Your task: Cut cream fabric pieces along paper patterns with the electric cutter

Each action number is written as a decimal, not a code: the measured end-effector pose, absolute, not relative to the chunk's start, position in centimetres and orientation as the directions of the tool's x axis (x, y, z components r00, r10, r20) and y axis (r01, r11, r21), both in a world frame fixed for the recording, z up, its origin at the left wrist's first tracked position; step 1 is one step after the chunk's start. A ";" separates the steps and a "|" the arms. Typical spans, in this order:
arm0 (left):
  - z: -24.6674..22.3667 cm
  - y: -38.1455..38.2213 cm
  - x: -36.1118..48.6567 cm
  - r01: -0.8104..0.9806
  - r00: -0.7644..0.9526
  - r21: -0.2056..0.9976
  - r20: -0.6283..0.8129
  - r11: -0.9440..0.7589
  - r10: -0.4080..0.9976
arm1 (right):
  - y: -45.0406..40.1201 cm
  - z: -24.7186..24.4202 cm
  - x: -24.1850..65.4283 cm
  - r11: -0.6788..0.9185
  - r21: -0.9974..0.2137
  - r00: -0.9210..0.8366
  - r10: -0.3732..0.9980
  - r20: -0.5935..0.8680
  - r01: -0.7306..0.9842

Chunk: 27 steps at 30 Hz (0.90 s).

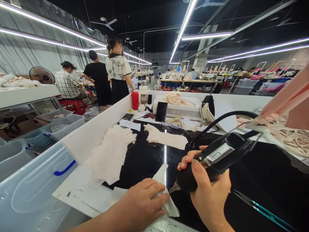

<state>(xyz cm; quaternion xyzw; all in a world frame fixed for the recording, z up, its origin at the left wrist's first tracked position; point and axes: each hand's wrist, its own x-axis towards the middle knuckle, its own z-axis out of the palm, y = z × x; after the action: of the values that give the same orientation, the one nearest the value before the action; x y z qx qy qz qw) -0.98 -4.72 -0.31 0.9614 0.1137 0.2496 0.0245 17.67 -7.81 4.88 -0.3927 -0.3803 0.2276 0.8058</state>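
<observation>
My right hand [210,187] is wrapped round a black handheld tool [214,161] with a silver panel and a cable running from its far end. The tool is held above the glossy black tabletop [140,161]. To its left, my left hand [145,203] lies over a small pale fabric piece [161,175], its fingers bent down on it; part of the piece shows beyond and below the fingers. A large stack of pale fabric [111,154] lies at the left of the black surface, and a smaller stack [166,137] sits farther back.
Teal-handled scissors or tweezers [263,211] lie at the right. Behind stand a phone [161,111], a white vented box [181,111] and a red container [135,100]. A white side wall [96,135] edges the table, with plastic bins [38,190] beyond. Several people are farther off.
</observation>
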 end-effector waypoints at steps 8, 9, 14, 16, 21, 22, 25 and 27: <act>-0.3 -4.8 -1.3 0.240 0.850 0.135 0.449 -0.961 0.275 | -7.4 4.6 17.4 0.586 -0.809 0.602 0.666 0.441 -0.055; -0.4 -4.8 -1.4 0.249 0.853 0.143 0.435 -0.958 0.287 | -7.4 4.6 17.4 0.584 -0.811 0.601 0.664 0.444 -0.046; -0.5 -4.8 -1.3 0.267 0.863 0.147 0.403 -0.952 0.304 | -7.2 5.0 17.4 0.569 -0.820 0.619 0.663 0.421 -0.051; -0.5 -4.8 -1.3 0.268 0.860 0.143 0.410 -0.953 0.303 | -6.9 5.1 17.3 0.576 -0.815 0.631 0.653 0.419 -0.055; -0.1 -4.7 -1.4 0.270 0.855 0.137 0.422 -0.953 0.303 | -6.4 4.9 17.1 0.579 -0.813 0.621 0.657 0.427 -0.054; -0.1 -4.7 -1.3 0.269 0.852 0.132 0.429 -0.954 0.300 | -6.4 4.8 17.1 0.578 -0.814 0.622 0.656 0.428 -0.049; -0.5 -4.9 -1.1 0.278 0.837 0.089 0.466 -0.956 0.287 | -6.4 4.8 17.1 0.577 -0.816 0.627 0.646 0.434 -0.030; -1.4 -5.3 -0.9 0.288 0.815 0.022 0.519 -0.957 0.257 | -6.6 4.8 17.1 0.572 -0.820 0.620 0.653 0.435 -0.028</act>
<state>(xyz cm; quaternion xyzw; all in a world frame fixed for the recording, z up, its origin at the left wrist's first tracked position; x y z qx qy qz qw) -0.88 -5.33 -1.37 0.9523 0.1430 0.2682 -0.0289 17.12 -6.65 4.79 -0.4109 -0.3807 0.2126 0.8006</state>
